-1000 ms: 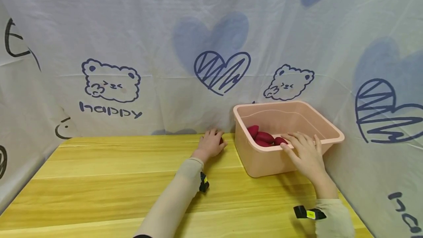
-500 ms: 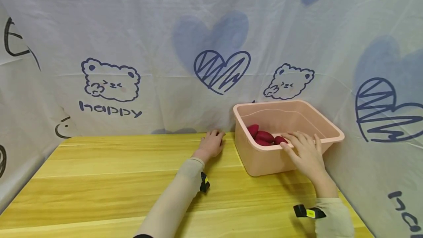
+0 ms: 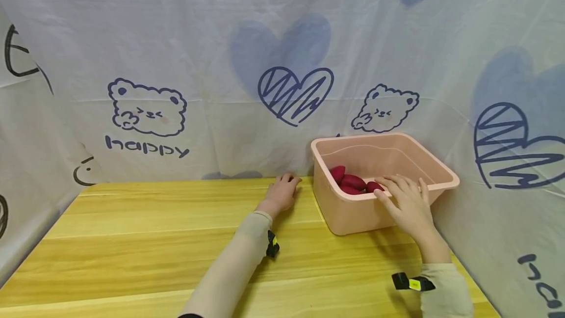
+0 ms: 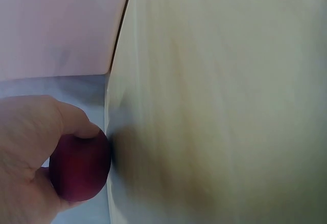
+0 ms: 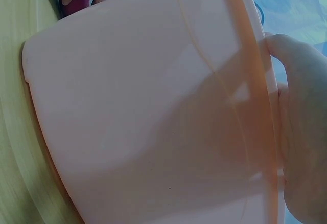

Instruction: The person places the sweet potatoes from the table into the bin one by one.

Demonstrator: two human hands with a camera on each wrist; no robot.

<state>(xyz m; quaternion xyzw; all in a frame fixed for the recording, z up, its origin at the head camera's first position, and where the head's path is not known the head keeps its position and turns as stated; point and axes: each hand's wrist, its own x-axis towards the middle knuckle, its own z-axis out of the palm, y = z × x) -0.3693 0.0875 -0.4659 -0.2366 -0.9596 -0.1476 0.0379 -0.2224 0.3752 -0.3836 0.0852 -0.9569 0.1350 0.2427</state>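
Observation:
My left hand [image 3: 280,195] is at the back edge of the table, left of a pink plastic bin. In the left wrist view its thumb and fingers grip a dark red, rounded thing [image 4: 80,166] like a sweet potato, close to the tabletop; the hand hides it in the head view. Over the front rim of the pink bin [image 3: 362,217] lies my right hand [image 3: 408,207], its thumb outside and its fingers reaching inside, holding the rim. Several dark red sweet potatoes [image 3: 353,182], oval with pointed ends, lie in the bin's left front part, partly hidden by the front wall.
The wooden table [image 3: 145,239] stretches left and forward of the bin. A white curtain [image 3: 212,63] printed with hearts and bears hangs right behind the table and along both sides. The bin stands near the back right corner.
My left hand has turned slightly and drawn its fingers round the dark red thing, which showed beside the fingers a second ago. The right hand and the bin have stayed still.

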